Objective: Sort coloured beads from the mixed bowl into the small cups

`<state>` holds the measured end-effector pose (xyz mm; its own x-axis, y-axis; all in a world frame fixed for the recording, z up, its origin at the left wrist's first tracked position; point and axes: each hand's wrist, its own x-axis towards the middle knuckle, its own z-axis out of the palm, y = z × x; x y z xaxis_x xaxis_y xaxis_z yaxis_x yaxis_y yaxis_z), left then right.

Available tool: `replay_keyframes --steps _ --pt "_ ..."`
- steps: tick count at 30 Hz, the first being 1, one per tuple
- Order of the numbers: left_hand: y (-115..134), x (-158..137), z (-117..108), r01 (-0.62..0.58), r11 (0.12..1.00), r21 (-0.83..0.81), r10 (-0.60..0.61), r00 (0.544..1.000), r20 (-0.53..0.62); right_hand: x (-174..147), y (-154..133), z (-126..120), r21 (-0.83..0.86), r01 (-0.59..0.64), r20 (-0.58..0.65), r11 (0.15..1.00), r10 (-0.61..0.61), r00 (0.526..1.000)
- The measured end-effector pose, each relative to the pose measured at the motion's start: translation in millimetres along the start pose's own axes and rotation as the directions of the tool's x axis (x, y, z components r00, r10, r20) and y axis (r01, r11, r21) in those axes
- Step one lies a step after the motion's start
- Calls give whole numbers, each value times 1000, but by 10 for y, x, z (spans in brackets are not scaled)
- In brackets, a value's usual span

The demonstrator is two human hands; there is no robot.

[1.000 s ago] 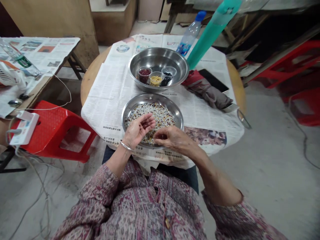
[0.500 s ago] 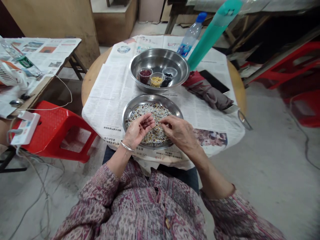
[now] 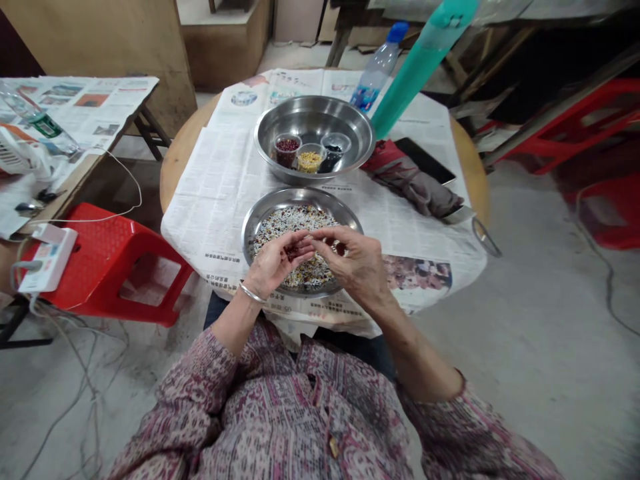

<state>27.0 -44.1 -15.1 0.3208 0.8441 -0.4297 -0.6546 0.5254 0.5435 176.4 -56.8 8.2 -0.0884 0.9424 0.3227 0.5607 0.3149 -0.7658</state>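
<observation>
Palm up, my left hand (image 3: pixel 274 263) is cupped round a small heap of red beans (image 3: pixel 287 254). The thumb and fingertips of my right hand (image 3: pixel 356 261) are pinched together right at the left fingers; whatever they pinch is too small to make out. Both hands are over a shallow steel basin (image 3: pixel 247 230) of mixed grains (image 3: pixel 295 219), white with black, yellow and red bits. Behind it, a deeper steel bowl (image 3: pixel 353 123) holds three clear cups: red beans (image 3: pixel 287 148), yellow grains (image 3: pixel 310 160) and black grains (image 3: pixel 331 157).
Newspaper (image 3: pixel 210 173) covers the round table. At its right lie a folded umbrella (image 3: pixel 415 180) and a dark phone (image 3: pixel 427 160). A plastic bottle (image 3: pixel 375 70) and a green tube-shaped thing (image 3: pixel 420 73) stand behind. A red stool (image 3: pixel 115 267) with a power strip (image 3: pixel 47 257) is at left.
My right hand has moved left from above the grains to my left hand's fingertips. The left hand stays cupped with its beans. The view has shifted slightly.
</observation>
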Motion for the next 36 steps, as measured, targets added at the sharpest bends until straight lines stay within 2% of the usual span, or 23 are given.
replay_keyframes --steps 2,6,8,10,12,14,16,18,23,28,36 --pt "-2 2 -6 6 1000 -4 -6 1000 10 15 -29 35 -3 26 8 1000 -26 1000" --pt "6 -10 0 -13 999 -39 13 1000 -8 -13 18 41 -8 -18 -54 1000 17 998" --pt "13 -17 13 -43 997 -64 40 998 -50 -46 69 2 -10 -46 10 999 46 999" --pt "21 -19 31 -77 993 -95 67 993 -101 -77 115 -46 -39 -79 171 996 84 982" --pt "27 -21 46 -100 987 -125 82 987 -136 -95 140 -80 -103 -88 361 991 120 925" --pt "32 -23 55 -106 985 -137 86 985 -149 -95 141 -85 -171 -51 515 984 133 847" --pt "34 -24 56 -108 986 -128 89 985 -146 -79 124 -64 -237 15 605 971 135 785" --pt "33 -23 50 -111 988 -110 95 986 -139 -57 99 -32 -318 86 632 944 144 761" --pt "30 -16 40 -107 988 -112 91 986 -137 -35 64 -5 -443 204 616 873 131 777" --pt "27 -13 43 -106 988 -109 90 986 -139 -65 109 -54 -440 173 593 881 141 793" --pt "23 -14 38 -102 988 -113 86 987 -136 -90 174 -49 -434 207 560 877 83 824"
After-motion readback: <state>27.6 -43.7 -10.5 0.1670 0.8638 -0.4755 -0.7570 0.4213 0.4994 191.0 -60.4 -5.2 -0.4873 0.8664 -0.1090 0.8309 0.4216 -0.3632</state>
